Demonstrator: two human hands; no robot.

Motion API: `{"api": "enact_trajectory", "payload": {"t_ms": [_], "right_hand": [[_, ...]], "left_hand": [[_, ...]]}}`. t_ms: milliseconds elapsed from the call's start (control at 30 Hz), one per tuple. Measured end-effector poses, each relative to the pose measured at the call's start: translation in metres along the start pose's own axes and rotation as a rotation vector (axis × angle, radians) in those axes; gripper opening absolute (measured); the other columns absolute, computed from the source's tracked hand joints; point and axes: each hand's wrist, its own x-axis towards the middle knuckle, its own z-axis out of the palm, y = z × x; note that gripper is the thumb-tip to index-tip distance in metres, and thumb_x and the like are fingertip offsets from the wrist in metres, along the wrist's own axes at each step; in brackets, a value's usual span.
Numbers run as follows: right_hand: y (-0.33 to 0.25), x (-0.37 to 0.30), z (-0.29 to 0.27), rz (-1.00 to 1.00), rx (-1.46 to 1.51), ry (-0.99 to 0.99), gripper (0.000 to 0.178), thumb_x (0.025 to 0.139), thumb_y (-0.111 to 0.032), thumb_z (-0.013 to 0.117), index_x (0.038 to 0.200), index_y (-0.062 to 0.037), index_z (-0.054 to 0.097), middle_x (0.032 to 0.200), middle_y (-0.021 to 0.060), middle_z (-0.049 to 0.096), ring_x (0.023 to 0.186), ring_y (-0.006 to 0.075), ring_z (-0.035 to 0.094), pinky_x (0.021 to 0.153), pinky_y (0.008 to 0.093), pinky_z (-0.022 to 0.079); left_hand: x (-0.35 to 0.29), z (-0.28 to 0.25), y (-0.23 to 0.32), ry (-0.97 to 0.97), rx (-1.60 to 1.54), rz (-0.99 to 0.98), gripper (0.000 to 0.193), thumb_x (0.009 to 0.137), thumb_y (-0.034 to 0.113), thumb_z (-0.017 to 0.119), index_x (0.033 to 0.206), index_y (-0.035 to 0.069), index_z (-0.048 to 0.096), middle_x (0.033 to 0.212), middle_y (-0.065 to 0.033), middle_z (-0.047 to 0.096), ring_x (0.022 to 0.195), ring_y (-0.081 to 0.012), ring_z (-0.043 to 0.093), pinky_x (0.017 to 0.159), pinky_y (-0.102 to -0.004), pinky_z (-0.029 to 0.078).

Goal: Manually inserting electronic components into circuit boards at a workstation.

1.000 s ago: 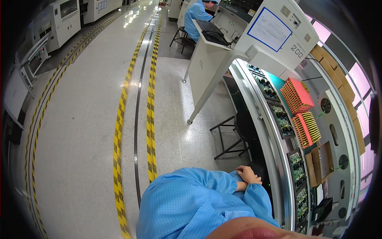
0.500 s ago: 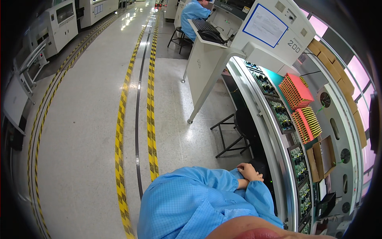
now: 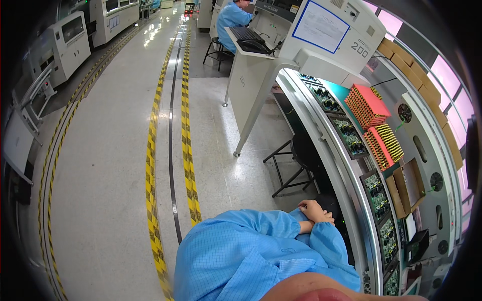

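My two hands are folded together in front of my body, beside the edge of the line. My right hand (image 3: 312,209) lies on top, across the left wrist, with its fingers bent and close together. Underneath is my left hand (image 3: 328,217), mostly hidden; only its curled fingers show at the right. No object is visible in either hand. To the right of them, circuit boards (image 3: 375,198) sit in dark frames along a metal-edged conveyor line (image 3: 346,190), apart from my hands.
Beyond the line stand red stacks with yellow-black edges (image 3: 369,103) and an opened cardboard box (image 3: 407,188). A black stool (image 3: 304,153) stands ahead, below a white machine (image 3: 321,30) with a keyboard (image 3: 246,33). Yellow-black floor tape (image 3: 153,185) runs left. A seated person (image 3: 231,22) works farther off.
The view has turned slightly to the right, so the machine, line and boards sit a little farther left. My folded hands keep the same pose.
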Motion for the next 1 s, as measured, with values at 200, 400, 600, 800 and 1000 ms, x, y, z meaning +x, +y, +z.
{"api": "enact_trajectory", "payload": {"t_ms": [200, 400, 600, 800, 1000], "right_hand": [[0.009, -0.004, 0.005, -0.011, 0.032, 0.020, 0.021, 0.088, -0.014, 0.075, 0.106, -0.0049, 0.078, 0.101, 0.0168, 0.077, 0.094, 0.0348, 0.074, 0.088, 0.0401, 0.058], [0.009, -0.006, 0.004, 0.009, 0.031, 0.017, 0.021, 0.088, -0.014, 0.075, 0.107, -0.0044, 0.078, 0.101, 0.0169, 0.077, 0.094, 0.0342, 0.074, 0.088, 0.0401, 0.058], [0.010, -0.005, 0.006, -0.008, 0.023, 0.016, 0.020, 0.089, -0.014, 0.075, 0.106, -0.0051, 0.078, 0.101, 0.0161, 0.077, 0.094, 0.0348, 0.074, 0.089, 0.0404, 0.058], [0.010, -0.009, 0.001, -0.016, 0.033, 0.025, 0.020, 0.088, -0.015, 0.074, 0.105, -0.0048, 0.077, 0.099, 0.0157, 0.077, 0.093, 0.0336, 0.074, 0.086, 0.0399, 0.059], [0.008, -0.011, -0.001, 0.005, 0.039, 0.009, 0.020, 0.089, -0.014, 0.074, 0.106, -0.0048, 0.077, 0.100, 0.0162, 0.077, 0.094, 0.0326, 0.074, 0.086, 0.0396, 0.058]], "left_hand": [[0.009, -0.026, -0.023, 0.025, 0.056, -0.021, 0.019, 0.089, 0.035, 0.063, 0.101, 0.028, 0.076, 0.106, 0.0018, 0.068, 0.106, -0.0250, 0.056, 0.090, -0.0468, 0.040], [0.020, -0.058, -0.052, 0.037, 0.127, -0.032, 0.019, 0.088, 0.036, 0.064, 0.101, 0.028, 0.076, 0.106, 0.0020, 0.068, 0.106, -0.0248, 0.056, 0.090, -0.0469, 0.040], [0.029, -0.086, -0.073, 0.048, 0.189, -0.049, 0.019, 0.088, 0.036, 0.064, 0.101, 0.028, 0.076, 0.105, 0.0022, 0.068, 0.106, -0.0245, 0.056, 0.090, -0.0470, 0.039], [0.040, -0.107, -0.091, 0.050, 0.241, -0.054, 0.019, 0.088, 0.036, 0.064, 0.100, 0.029, 0.076, 0.105, 0.0024, 0.067, 0.106, -0.0243, 0.056, 0.090, -0.0470, 0.039], [0.053, -0.131, -0.106, 0.063, 0.302, -0.056, 0.019, 0.088, 0.036, 0.064, 0.100, 0.029, 0.076, 0.105, 0.0027, 0.067, 0.107, -0.0241, 0.056, 0.090, -0.0471, 0.039]]}}
